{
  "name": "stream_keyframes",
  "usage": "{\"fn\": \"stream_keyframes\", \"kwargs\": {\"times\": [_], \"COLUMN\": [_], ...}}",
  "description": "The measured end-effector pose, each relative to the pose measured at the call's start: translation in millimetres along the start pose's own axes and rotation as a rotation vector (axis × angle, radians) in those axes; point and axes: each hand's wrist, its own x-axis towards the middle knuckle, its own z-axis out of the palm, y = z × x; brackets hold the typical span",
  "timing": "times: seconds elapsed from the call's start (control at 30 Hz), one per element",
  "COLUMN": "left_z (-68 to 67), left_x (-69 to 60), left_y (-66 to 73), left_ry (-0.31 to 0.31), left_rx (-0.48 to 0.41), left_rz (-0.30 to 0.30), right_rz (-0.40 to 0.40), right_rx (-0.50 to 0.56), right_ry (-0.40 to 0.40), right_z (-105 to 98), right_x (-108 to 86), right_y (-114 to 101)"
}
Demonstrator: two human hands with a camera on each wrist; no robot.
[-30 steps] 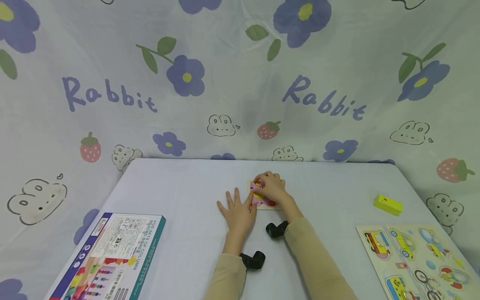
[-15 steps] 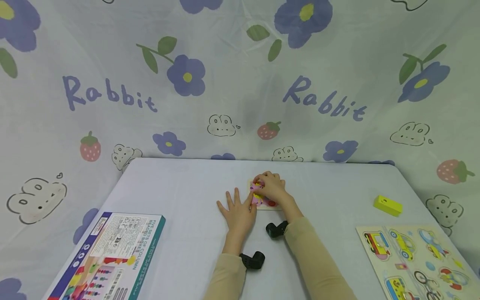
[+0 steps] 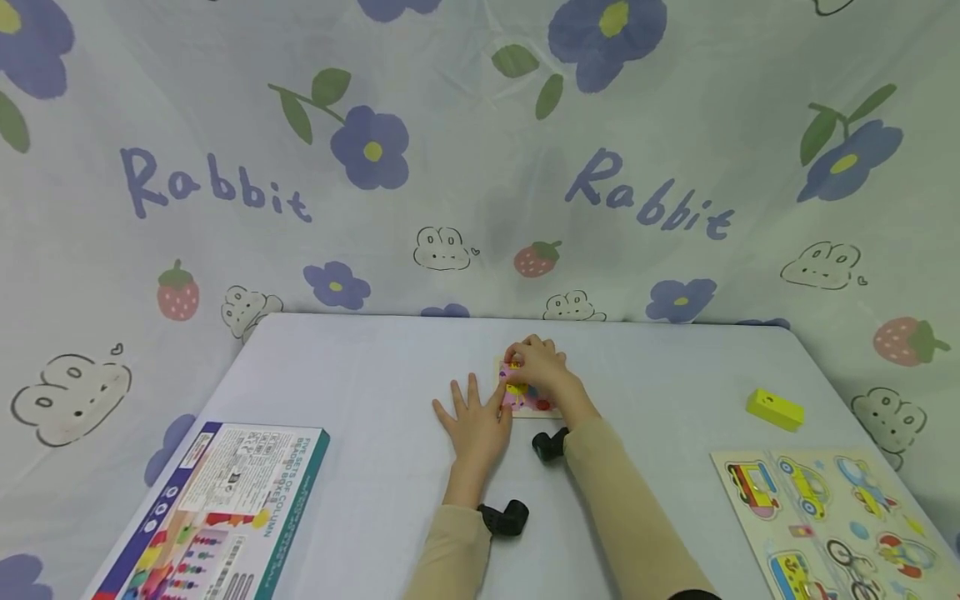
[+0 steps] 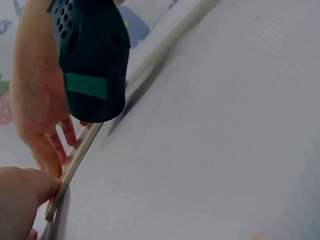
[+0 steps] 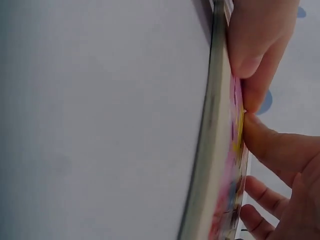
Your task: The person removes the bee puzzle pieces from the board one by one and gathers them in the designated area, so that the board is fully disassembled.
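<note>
A pink picture board [image 3: 527,408] lies near the middle of the surface's [image 3: 375,375] far edge. The left hand [image 3: 480,429] is spread wide, its fingers straight and grasping nothing, the thumb touching the board's left side. The right hand [image 3: 543,368] bends its fingers down onto the board's far left corner; whether they pinch a piece, I cannot tell. A yellow block [image 3: 776,409] sits near the surface's right edge.
</note>
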Motion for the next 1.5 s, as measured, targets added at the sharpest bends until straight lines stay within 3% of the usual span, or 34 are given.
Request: {"fn": "stream_keyframes", "kwargs": {"times": [0.23,0.47,0.97,1.5], "left_z": [-1.5,-2.0,-0.2,0.7], "left_x": [-0.4,-0.6,-1.1,0.3], "left_y": [0.9,1.5,0.9,1.4], "left_ry": [-0.007,-0.001,0.028,0.031], "left_rx": [-0.011,-0.018,-0.018,-0.025], "left_rz": [-0.006,-0.008,0.002,-0.012], "right_rz": [0.038,0.011,-0.045,0.004], "right_rx": [0.012,0.021,0.158,0.579], "right_ry": [-0.050,0.003,0.052,0.181], "right_z": [-5,-3,6,2], "right_x": [4.2,2.5,0.8,-15.4], "right_y": [-6,-4,5,22]}}
